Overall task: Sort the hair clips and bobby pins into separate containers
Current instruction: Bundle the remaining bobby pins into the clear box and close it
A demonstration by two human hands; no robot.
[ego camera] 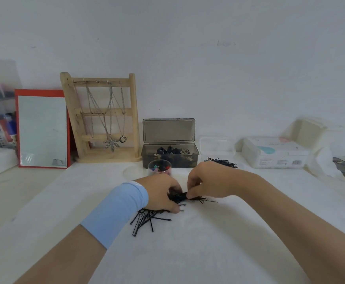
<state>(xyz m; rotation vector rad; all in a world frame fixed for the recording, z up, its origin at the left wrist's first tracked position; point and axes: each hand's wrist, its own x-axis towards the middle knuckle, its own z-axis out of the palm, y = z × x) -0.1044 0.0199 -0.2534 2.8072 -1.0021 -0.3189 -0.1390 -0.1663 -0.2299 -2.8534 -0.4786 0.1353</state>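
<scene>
My left hand (pixel 159 193) and right hand (pixel 208 181) meet, both pinching a bundle of bobby pins (pixel 178 196). Some loose pins (pixel 147 219) lie under my left hand. A grey box (pixel 147 157) sits beyond both.

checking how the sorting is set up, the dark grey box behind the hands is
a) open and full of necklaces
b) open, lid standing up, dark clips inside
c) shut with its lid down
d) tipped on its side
b: the dark grey box is upright, its lid stands up behind it, and dark clips are heaped inside.
</scene>
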